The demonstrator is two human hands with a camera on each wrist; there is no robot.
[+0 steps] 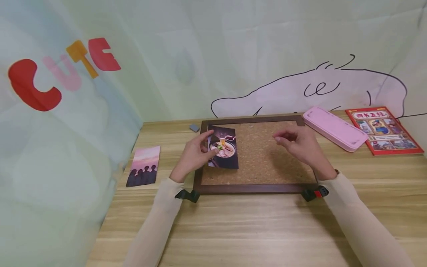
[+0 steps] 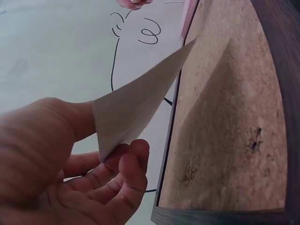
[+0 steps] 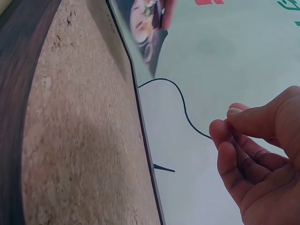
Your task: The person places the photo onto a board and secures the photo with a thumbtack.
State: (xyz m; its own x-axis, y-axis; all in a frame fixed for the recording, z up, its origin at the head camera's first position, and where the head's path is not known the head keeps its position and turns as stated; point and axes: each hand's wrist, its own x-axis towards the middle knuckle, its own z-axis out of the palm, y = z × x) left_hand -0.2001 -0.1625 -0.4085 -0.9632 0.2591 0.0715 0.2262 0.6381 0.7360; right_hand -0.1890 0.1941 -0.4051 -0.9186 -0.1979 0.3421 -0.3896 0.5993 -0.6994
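My left hand (image 1: 197, 154) pinches a photo card (image 1: 221, 162) by its left edge, thumb on the printed front and fingers behind. It shows a bowl of noodles on a dark ground; its plain back (image 2: 133, 101) faces the left wrist view. The card is held above the left part of a cork board (image 1: 260, 163) with a dark wooden frame, and casts a shadow on the cork. Over the board's right side, my right hand (image 1: 298, 142) has its fingers curled, thumb tip against the index fingertip (image 3: 220, 129). Nothing shows between those tips.
A second card (image 1: 144, 167) with a pink sky and dark figures lies on the table left of the board. A small grey block (image 1: 194, 128) sits by the board's far left corner. At the right are a pink case (image 1: 335, 128) and a red-bordered book (image 1: 383, 129).
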